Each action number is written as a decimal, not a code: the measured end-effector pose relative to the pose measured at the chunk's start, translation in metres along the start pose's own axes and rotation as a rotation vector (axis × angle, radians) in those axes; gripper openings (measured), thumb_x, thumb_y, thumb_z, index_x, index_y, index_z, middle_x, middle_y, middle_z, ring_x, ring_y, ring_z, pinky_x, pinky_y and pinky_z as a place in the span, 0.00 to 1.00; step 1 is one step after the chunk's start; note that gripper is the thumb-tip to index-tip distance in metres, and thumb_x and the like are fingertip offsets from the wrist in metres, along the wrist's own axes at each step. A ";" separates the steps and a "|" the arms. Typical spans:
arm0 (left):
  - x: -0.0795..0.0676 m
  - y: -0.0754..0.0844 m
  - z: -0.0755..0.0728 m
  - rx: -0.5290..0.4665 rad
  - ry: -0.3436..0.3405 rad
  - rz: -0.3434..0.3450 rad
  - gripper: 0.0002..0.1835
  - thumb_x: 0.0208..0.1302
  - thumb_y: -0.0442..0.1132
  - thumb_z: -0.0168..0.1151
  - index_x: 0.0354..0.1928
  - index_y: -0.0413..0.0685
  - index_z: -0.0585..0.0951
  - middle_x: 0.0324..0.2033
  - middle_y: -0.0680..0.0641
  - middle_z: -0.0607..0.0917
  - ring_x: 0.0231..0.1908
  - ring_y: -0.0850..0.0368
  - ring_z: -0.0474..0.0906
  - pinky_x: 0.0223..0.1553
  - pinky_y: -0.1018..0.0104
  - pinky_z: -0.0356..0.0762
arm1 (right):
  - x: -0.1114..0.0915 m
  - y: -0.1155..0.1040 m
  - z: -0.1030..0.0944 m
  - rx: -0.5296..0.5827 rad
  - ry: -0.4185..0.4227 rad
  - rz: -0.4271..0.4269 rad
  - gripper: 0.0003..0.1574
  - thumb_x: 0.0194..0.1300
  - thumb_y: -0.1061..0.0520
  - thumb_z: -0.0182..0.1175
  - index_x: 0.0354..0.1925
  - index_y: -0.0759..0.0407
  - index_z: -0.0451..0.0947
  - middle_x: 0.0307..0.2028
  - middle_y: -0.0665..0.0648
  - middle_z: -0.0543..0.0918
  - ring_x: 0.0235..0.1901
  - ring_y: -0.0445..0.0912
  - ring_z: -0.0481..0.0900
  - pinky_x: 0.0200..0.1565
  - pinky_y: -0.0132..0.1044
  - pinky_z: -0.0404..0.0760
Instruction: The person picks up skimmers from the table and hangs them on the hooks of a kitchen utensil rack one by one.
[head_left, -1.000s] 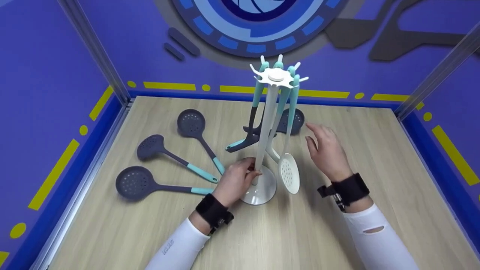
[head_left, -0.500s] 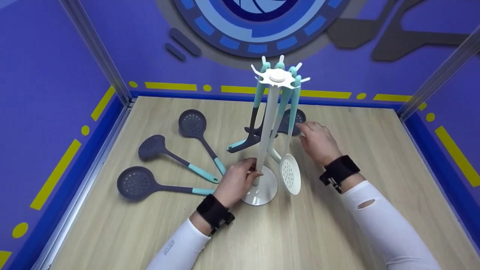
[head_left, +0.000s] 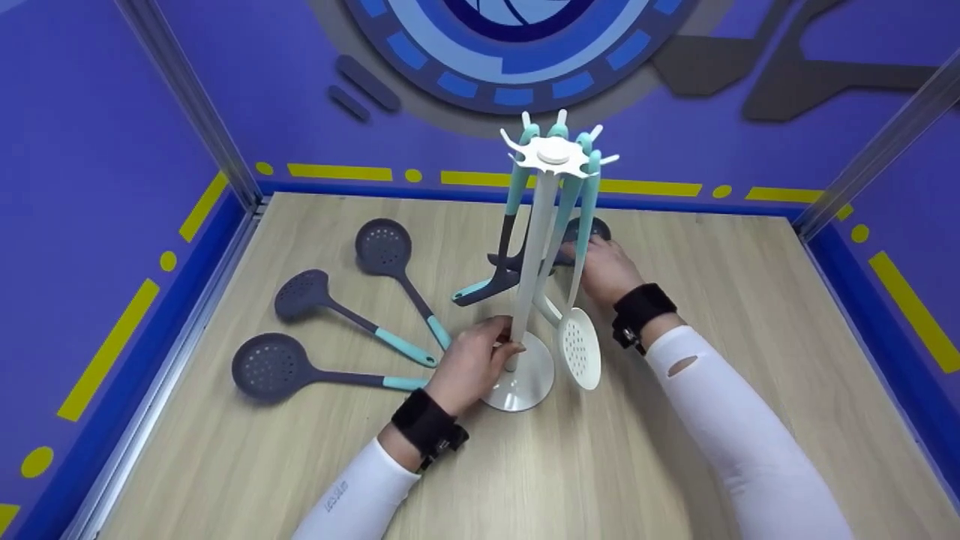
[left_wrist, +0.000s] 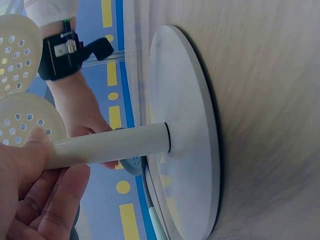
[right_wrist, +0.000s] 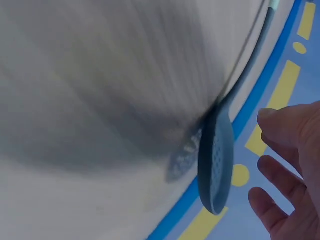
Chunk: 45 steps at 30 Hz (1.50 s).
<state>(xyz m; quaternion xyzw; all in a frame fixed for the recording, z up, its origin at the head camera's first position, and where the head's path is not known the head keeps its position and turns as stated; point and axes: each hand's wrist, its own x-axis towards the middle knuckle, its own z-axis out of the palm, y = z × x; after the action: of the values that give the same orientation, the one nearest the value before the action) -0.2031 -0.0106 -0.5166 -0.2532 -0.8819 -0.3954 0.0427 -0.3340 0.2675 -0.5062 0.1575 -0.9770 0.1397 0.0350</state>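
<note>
White on the stand, cream and dot-pierced on the hanging skimmer. Dark grey with turquoise handle ends on the lying skimmers (dot-pierced too). Pale wood grain on the worktop; violet-blue with yellow dashes and dots on the walls; black on the wristbands.

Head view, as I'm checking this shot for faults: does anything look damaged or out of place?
One thing: the right sleeve has a slit just behind the black wristband, while the left sleeve shows none. It could be a tear or a thumb hole. Nothing looks spilled.
</note>
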 end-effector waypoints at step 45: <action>0.001 -0.001 -0.001 -0.014 0.003 0.014 0.12 0.75 0.49 0.63 0.52 0.52 0.82 0.46 0.51 0.90 0.45 0.60 0.86 0.42 0.67 0.84 | 0.016 0.003 0.035 -0.084 0.021 -0.041 0.05 0.68 0.60 0.69 0.43 0.54 0.85 0.40 0.57 0.85 0.43 0.57 0.82 0.52 0.53 0.82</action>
<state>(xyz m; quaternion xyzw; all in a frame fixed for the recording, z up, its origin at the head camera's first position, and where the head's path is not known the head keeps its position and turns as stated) -0.2044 -0.0118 -0.5164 -0.2591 -0.8773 -0.4014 0.0448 -0.3506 0.2557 -0.5386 0.1744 -0.9781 0.0993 0.0548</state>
